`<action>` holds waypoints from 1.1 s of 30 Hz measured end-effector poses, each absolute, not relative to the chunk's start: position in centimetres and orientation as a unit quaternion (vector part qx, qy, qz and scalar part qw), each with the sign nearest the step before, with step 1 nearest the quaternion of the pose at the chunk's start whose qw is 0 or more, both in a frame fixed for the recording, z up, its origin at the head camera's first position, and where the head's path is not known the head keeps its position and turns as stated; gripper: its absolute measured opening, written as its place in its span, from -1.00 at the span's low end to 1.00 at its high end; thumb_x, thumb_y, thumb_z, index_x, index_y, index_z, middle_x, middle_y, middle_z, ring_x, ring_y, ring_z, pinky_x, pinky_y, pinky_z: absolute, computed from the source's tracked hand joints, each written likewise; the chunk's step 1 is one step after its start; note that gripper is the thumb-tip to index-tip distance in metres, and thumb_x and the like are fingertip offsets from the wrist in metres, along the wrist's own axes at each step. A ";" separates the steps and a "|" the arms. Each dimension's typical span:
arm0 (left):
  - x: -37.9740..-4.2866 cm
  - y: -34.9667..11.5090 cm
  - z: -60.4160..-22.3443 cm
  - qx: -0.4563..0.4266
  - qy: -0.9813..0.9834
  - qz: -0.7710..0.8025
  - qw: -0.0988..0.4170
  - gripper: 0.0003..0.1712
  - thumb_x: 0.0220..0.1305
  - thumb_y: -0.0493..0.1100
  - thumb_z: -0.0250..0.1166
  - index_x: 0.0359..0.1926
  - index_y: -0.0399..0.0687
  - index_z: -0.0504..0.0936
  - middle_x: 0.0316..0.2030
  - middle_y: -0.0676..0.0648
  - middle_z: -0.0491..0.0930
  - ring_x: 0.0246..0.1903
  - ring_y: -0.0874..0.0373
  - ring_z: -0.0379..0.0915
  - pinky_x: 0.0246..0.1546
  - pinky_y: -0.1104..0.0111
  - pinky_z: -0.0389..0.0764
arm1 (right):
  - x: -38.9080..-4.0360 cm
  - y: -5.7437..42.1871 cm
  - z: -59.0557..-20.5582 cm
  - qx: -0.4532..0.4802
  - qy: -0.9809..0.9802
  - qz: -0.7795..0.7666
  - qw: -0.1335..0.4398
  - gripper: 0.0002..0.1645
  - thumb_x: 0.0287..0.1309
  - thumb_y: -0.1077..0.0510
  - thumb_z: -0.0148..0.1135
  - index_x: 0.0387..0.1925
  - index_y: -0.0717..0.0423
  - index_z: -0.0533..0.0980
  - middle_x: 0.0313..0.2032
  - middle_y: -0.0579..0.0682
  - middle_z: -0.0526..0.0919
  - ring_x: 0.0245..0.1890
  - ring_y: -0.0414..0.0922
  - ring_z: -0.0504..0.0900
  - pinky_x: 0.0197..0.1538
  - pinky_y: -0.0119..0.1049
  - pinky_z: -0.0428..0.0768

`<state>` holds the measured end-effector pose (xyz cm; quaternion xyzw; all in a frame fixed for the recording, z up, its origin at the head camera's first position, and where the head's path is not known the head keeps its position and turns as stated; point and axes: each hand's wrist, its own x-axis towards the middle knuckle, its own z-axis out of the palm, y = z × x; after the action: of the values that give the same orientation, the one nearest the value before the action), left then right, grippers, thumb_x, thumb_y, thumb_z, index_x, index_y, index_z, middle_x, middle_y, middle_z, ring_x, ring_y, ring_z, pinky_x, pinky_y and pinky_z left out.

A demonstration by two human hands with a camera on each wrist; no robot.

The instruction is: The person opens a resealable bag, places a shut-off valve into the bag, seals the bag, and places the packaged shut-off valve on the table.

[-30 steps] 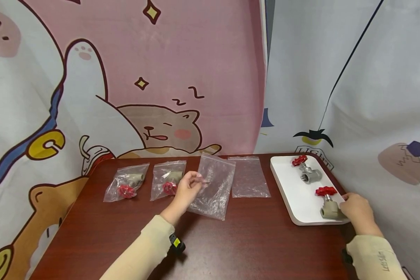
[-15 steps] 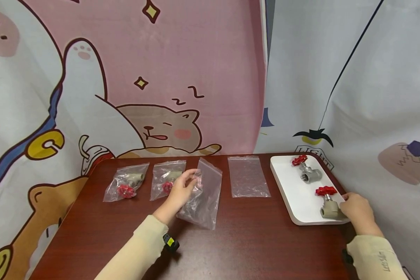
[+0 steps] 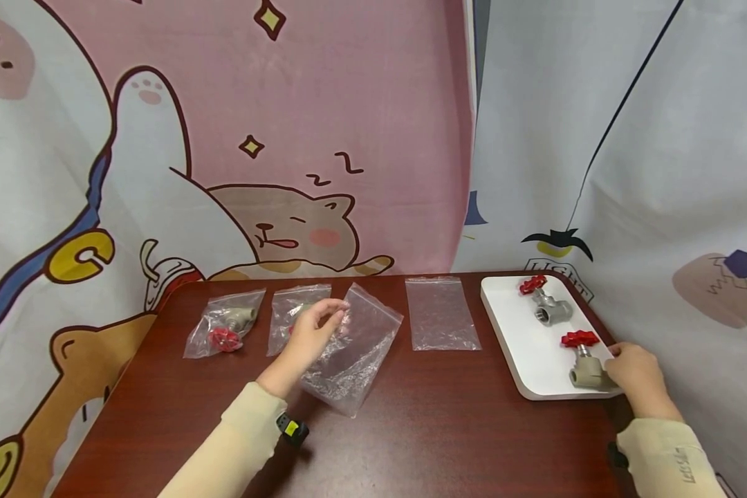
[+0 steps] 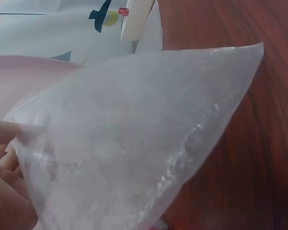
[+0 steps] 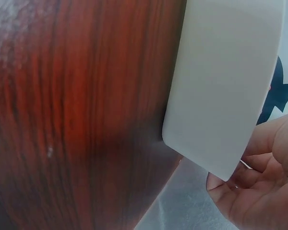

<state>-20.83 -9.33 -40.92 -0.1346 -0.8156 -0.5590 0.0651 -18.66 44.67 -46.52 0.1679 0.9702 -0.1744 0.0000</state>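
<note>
Between thumb and fingers, my left hand (image 3: pixel 313 335) pinches a clear zip-lock bag (image 3: pixel 364 346) by its left side. The bag hangs tilted above the table and spreads wide across the left wrist view (image 4: pixel 129 120). My right hand (image 3: pixel 638 377) grips the near right corner of a white tray (image 3: pixel 529 360); in the right wrist view its fingers (image 5: pixel 221 191) curl at the tray's corner. In the tray lie a tan valve (image 3: pixel 588 372) with a red handwheel, close to my right fingers, and a silver valve (image 3: pixel 550 311), also with a red handwheel.
A bagged valve (image 3: pixel 227 332) lies at the left of the brown table (image 3: pixel 448 429). Another bagged valve (image 3: pixel 289 311) is partly hidden behind my left hand. A flat clear zip-lock bag (image 3: pixel 443 315) lies left of the tray. Printed curtains (image 3: pixel 373 138) stand behind the table.
My left hand has moved left and slightly toward me with the zip-lock bag, whose tilt has shifted. My right hand and the tray have stayed put.
</note>
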 end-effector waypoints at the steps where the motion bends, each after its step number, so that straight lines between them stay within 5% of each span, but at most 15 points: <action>1: -20.8 -9.4 -40.8 -0.141 -0.819 -0.553 0.066 -0.79 0.31 -0.36 0.14 -0.06 -0.35 0.57 -0.15 -0.30 0.65 -0.15 -0.11 0.58 -0.26 0.44 0.53 | -18.6 44.7 -46.5 0.166 0.970 -0.176 0.002 -0.59 -0.06 0.29 0.02 -0.17 0.55 0.43 -0.20 0.55 0.48 -0.30 0.37 0.46 -0.28 0.09 0.45; 4: -20.6 -9.5 -40.5 -0.146 -0.829 -0.535 0.071 -0.78 0.30 -0.38 0.13 -0.05 -0.32 0.58 -0.10 -0.27 0.65 -0.07 -0.09 0.57 -0.15 0.40 0.52 | -18.7 44.5 -46.3 0.170 0.970 -0.175 0.013 -0.57 -0.02 0.29 0.00 -0.13 0.57 0.41 -0.16 0.56 0.46 -0.27 0.37 0.46 -0.23 0.12 0.46; 10: -20.8 -10.0 -41.0 -0.152 -0.801 -0.577 0.053 -0.78 0.34 -0.37 0.09 -0.04 -0.32 0.56 -0.19 -0.31 0.65 -0.26 -0.15 0.63 -0.25 0.24 0.65 | -19.0 43.2 -45.7 0.175 0.971 -0.161 0.036 -0.45 0.16 0.21 -0.13 0.09 0.58 0.26 0.04 0.61 0.32 -0.06 0.46 0.36 -0.02 0.27 0.39; 23: -20.1 -10.6 -40.3 -0.194 -0.790 -0.578 0.060 -0.81 0.33 -0.41 0.08 -0.11 -0.40 0.56 -0.31 -0.34 0.64 -0.31 -0.23 0.58 -0.31 0.12 0.63 | -19.9 35.4 -43.2 0.094 0.980 -0.152 -0.091 -0.45 0.15 0.14 0.07 0.10 0.42 0.37 0.09 0.56 0.28 -0.02 0.51 0.29 -0.07 0.37 0.31; 33: -19.5 -10.5 -39.8 -0.195 -0.797 -0.569 0.055 -0.81 0.33 -0.40 0.08 -0.11 -0.39 0.57 -0.31 -0.33 0.64 -0.31 -0.21 0.59 -0.33 0.16 0.63 | -20.2 26.2 -42.3 -0.094 0.951 -0.253 -0.153 -0.67 0.09 0.27 0.23 -0.07 0.29 0.54 -0.09 0.30 0.59 -0.11 0.22 0.55 -0.06 0.14 0.48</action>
<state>-19.54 -10.54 -39.85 -0.1954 -0.7967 -0.5693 0.0547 -20.25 26.18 -42.32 -0.0938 0.9506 -0.2532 -0.1534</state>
